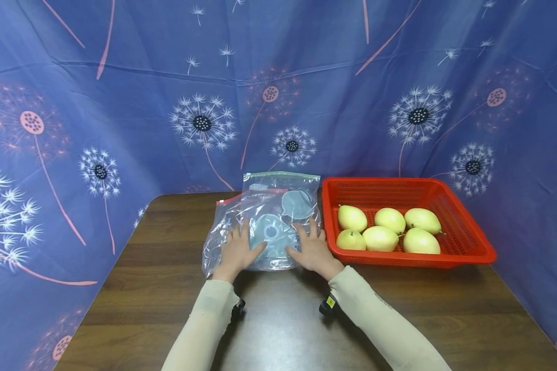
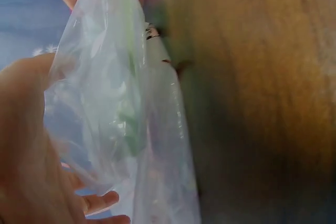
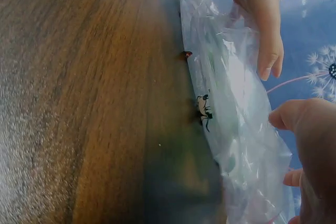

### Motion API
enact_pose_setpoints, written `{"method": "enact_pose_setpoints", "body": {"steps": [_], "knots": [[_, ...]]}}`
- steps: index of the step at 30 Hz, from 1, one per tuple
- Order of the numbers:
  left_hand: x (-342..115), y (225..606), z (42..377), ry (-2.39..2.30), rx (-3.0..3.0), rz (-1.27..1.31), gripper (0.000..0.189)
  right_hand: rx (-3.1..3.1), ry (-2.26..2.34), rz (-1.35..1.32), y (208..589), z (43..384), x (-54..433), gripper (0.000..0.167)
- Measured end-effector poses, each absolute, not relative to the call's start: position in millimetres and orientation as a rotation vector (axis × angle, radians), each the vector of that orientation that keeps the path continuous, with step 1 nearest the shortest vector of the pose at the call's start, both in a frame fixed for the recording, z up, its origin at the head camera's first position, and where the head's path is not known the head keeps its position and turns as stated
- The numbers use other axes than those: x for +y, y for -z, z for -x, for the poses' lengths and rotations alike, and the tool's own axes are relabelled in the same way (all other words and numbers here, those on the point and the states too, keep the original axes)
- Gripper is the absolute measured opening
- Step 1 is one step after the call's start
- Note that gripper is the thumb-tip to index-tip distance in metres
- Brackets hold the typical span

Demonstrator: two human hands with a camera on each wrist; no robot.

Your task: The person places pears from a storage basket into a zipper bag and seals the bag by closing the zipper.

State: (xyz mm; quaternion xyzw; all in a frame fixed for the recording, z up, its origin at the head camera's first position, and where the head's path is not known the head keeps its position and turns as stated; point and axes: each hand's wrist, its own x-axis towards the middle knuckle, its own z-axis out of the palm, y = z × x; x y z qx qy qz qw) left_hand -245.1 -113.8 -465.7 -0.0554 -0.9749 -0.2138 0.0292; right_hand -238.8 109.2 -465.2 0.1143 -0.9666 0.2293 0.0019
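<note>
A clear plastic zip bag with a red zip strip (image 1: 213,252) lies on the table, overlapping a second clear bag with a green strip (image 1: 312,185). Pale blue-green shapes (image 1: 283,241) show on the film, one with a ring at its middle. My left hand (image 1: 236,252) rests on the bags' left part, fingers spread forward. On the right part lies my right hand (image 1: 314,251), fingers spread as well, thumb pointing inward. Both wrist views show the crinkled film (image 2: 100,108) standing puffed up beside the fingers (image 3: 286,115).
A red plastic basket (image 1: 464,226) holding several yellow-green pears (image 1: 380,238) stands just right of my right hand. The brown wooden table (image 1: 158,288) extends to both sides. Behind it hangs a blue cloth (image 1: 343,129) with dandelion prints.
</note>
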Motion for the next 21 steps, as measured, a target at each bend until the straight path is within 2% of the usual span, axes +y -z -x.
{"method": "enact_pose_setpoints", "body": {"steps": [11,21], "knots": [[-109.9,481.0,243.5,0.753,-3.001,0.238,0.084,-3.1,-0.652,-0.361,479.2,237.6,105.2,0.078],[-107.1,485.8,238.3,0.719,-2.884,0.344,0.073,-2.959,-0.567,-0.473,483.8,234.3,105.6,0.066]]}}
